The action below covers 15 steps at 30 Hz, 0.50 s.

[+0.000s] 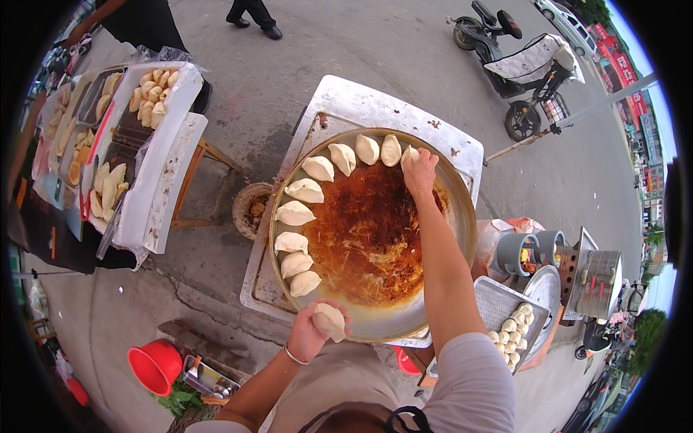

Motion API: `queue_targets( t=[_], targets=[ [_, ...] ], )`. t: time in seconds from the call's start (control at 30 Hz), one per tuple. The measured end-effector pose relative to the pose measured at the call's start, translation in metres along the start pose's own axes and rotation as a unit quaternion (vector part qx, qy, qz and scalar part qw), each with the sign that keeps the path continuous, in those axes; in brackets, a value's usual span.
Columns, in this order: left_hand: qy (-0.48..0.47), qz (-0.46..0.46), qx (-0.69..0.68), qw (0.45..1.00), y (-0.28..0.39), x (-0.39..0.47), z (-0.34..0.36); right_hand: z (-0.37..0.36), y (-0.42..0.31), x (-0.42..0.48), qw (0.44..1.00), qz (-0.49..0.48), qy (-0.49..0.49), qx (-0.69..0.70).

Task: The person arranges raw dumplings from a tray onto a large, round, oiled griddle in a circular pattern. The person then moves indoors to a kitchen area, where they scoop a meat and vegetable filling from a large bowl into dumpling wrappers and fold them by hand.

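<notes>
A large round metal pan [368, 233] with a browned, oily middle lies before me. Several pale dough dumplings [304, 190] stand in an arc along its left and far rim. My right hand [419, 170] reaches over the pan to the far right rim, its fingers on a dumpling [410, 155] at the end of the arc. Near the close rim, my left hand [319, 330], palm up, holds another uncooked dumpling [329, 321].
A perforated metal tray [498, 295] with small dough pieces is at right, near gas cylinders [518, 253] and steamers [598, 284]. At left, a food table [176, 178] holds fried dumplings [154, 92]. A red bucket [155, 368], a waste bin [246, 208] and an electric scooter [506, 65] stand around.
</notes>
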<state>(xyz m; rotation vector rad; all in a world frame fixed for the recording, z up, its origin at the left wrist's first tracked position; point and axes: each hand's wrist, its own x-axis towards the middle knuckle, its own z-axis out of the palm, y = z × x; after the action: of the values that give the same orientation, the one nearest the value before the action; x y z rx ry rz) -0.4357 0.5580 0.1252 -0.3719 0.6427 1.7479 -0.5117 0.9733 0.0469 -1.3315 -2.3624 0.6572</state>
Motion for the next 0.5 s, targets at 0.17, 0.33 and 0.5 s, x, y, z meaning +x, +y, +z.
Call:
queue_targets(
  t=[0.17, 0.33, 0.5],
  targets=[
    [-0.013, -0.003, -0.003, 1.0, 0.011, 0.012, 0.002, -0.01, -0.008, 0.001, 0.998, 0.053, 0.026, 0.004],
    [0.045, 0.047, -0.066, 0.996, 0.033, 0.044, 0.029, -0.082, -0.077, -0.109, 0.881, -0.05, -0.377, 0.281],
    [-0.066, 0.083, -0.004, 0.994, 0.034, 0.101, 0.045, -0.111, -0.085, -0.194, 0.867, -0.213, -0.382, 0.238]
  ],
)
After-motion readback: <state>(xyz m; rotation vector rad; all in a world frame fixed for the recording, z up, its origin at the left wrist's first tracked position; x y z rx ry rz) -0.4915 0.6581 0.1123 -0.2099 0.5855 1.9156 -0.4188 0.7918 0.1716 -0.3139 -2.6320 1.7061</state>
